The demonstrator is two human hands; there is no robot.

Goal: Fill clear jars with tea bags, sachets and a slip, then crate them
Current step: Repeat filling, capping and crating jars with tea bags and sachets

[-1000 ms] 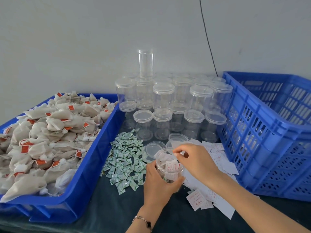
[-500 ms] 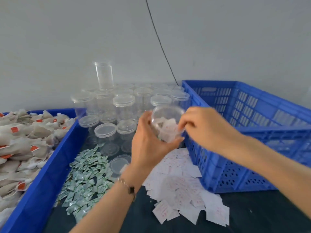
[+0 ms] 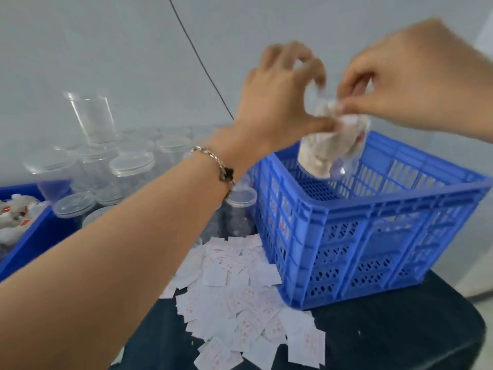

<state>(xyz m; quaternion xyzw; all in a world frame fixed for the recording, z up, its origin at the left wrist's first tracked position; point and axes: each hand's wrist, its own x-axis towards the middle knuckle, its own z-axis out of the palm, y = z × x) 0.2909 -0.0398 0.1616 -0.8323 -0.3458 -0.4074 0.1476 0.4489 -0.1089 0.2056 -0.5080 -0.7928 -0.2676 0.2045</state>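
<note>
Dark table [image 3: 386, 329] with blue crate [image 3: 373, 236], paper slips [image 3: 240, 303], clear jars [image 3: 128, 169]

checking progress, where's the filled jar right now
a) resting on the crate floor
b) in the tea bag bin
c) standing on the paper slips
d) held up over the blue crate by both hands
d: the left hand and right hand hold the filled jar above the blue crate.

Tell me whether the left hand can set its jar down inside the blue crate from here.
Probably yes: the left hand holds the jar above the blue crate, whose top is open, with nothing visible in between.
</note>
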